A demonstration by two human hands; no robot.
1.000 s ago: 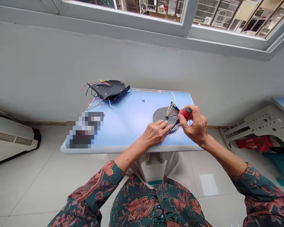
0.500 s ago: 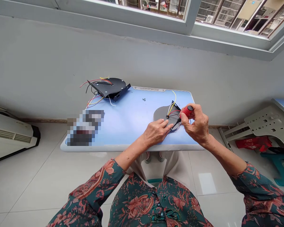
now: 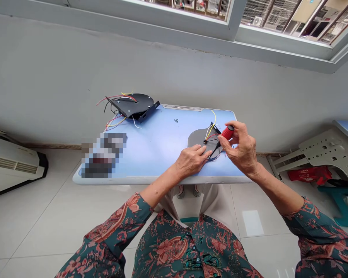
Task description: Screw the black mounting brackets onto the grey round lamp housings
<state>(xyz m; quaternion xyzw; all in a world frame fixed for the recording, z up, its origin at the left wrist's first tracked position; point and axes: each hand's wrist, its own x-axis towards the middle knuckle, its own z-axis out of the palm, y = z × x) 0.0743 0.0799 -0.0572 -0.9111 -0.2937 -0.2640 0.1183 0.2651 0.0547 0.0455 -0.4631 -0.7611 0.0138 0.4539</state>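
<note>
A dark grey rounded plate (image 3: 196, 136) with yellow, white, red and black wires rising from a hole lies at the right of the blue table. My left hand (image 3: 191, 160) presses on its near edge, fingers bent and close together around the screwdriver's tip. My right hand (image 3: 241, 148) grips the red handle of a screwdriver (image 3: 227, 133) between thumb and fingers. The dark shaft slants down left to the plate's near rim, beside my left fingertips. Any screw under the tip is too small or hidden to make out.
A black wired assembly (image 3: 139, 103) with a rounded top plate stands at the table's back left corner. Several small screws (image 3: 176, 120) lie near the back middle. A blurred patch (image 3: 103, 156) covers items at the left. The wall and window are behind the table (image 3: 150, 154).
My right fingers have shifted and opened somewhat around the screwdriver's handle, which now leans a little further left. My left hand and the plate keep their places.
</note>
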